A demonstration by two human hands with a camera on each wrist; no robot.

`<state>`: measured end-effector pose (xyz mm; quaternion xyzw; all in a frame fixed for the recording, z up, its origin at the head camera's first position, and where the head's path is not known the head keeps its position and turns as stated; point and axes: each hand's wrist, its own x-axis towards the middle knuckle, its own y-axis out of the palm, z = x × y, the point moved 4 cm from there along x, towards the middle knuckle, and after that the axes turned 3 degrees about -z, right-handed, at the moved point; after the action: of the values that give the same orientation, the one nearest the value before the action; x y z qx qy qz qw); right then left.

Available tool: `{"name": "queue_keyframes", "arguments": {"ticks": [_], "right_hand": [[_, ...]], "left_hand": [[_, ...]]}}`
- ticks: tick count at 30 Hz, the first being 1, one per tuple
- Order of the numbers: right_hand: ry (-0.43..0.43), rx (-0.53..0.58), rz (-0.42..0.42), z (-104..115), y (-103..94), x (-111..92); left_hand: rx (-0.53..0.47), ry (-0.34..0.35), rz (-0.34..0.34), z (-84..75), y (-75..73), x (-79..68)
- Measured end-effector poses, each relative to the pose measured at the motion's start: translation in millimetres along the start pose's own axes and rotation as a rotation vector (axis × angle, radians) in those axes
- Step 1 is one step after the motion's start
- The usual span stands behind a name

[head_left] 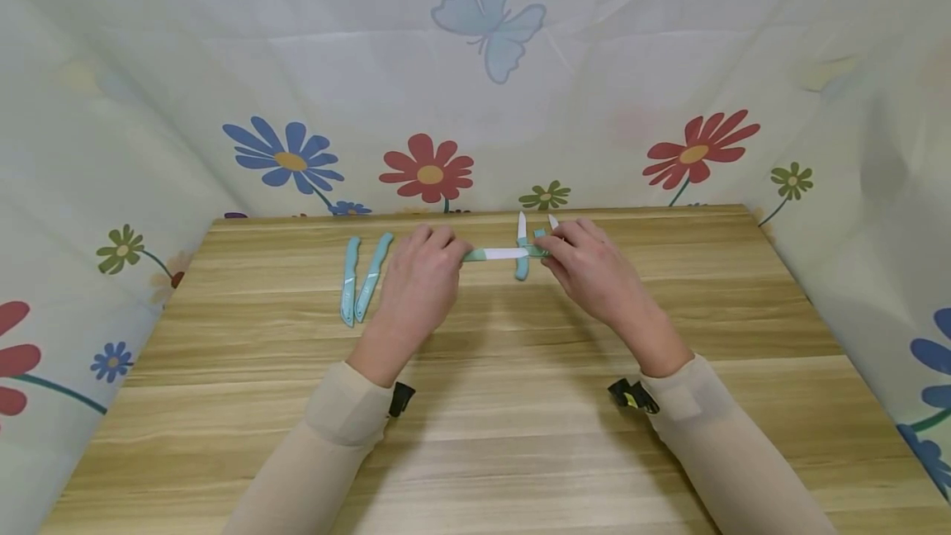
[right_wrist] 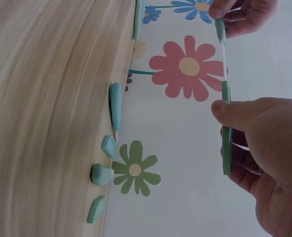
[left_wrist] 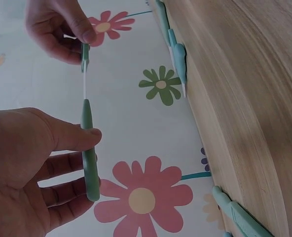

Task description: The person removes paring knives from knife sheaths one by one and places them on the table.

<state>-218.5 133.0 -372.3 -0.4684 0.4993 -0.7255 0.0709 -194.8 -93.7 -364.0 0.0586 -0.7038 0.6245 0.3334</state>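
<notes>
Nearest: your left hand pinches the green handle of the paring knife, thumb on one side, fingers on the other. Your right hand pinches a green sheath at that knife's tip end. Both grips leave the pale blade bare between them, probably to spare your fingers the edge; knife and sheath lie in line, presumably so they match up.

Left of the held knife: two sheathed knives, side by side, sheath ends toward you, likely grouped apart from the bare ones.

Below the held knife, on the wooden tabletop: a bare knife, blade pointing away from you. Right of it, a second bare knife.

Beyond the held knife: flower-print curtain.

Head view alone shows the held blade's flat; both wrist views catch it edge-on. Right wrist view gives two loose sheaths flanking the second bare knife; your right hand masks much of that overhead. Blade depth in the sheath: can't tell.
</notes>
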Motion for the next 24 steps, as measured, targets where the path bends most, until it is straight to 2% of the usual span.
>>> {"name": "queue_keyframes", "arguments": {"ticks": [24], "right_hand": [[0.016, -0.002, -0.008, -3.4, 0.3, -2.1]], "left_hand": [[-0.015, -0.004, -0.035, 6.3, 0.0, -0.6]]}}
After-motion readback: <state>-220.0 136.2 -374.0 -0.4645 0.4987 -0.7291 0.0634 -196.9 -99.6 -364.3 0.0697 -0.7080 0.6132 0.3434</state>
